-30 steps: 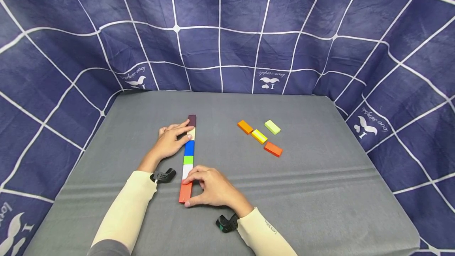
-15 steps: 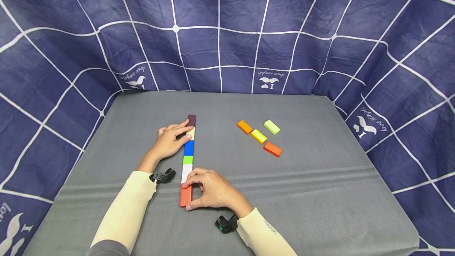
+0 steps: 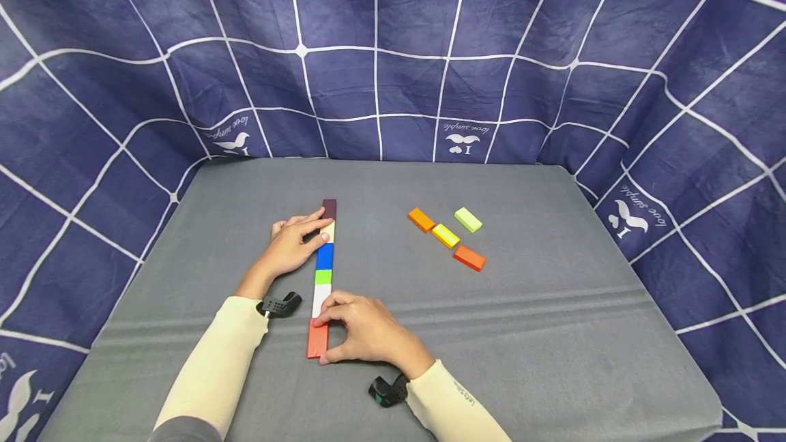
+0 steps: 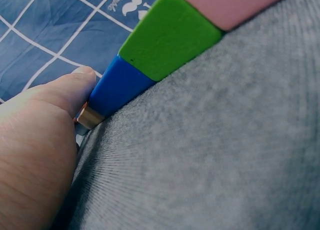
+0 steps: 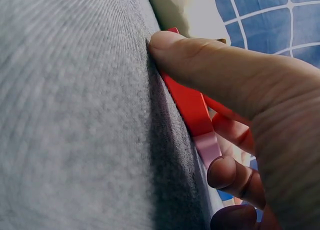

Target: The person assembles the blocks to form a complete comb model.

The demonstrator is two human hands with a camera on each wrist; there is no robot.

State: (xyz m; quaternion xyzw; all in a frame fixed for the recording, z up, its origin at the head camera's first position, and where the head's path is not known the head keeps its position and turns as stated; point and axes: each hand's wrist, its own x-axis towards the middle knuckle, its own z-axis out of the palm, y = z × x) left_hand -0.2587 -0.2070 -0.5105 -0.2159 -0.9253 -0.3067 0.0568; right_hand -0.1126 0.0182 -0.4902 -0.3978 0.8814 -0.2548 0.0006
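Note:
In the head view, flat coloured blocks lie end to end in a row on the grey cloth. From the far end these are a dark maroon block, a cream block, a blue block, a green block, a white block and a red block. My left hand rests its fingers and thumb on the maroon and cream blocks. At the near end, my right hand pinches the red block lengthwise, thumb at its near corner, fingertips by the white block. The right wrist view shows the thumb against red.
Right of the row lie an orange block, a yellow block, a pale green block and an orange-red block. A blue curtain with white lines surrounds the grey table.
The red block and my right hand have shifted slightly toward the near edge, and more of the white block shows. My left hand stays in place.

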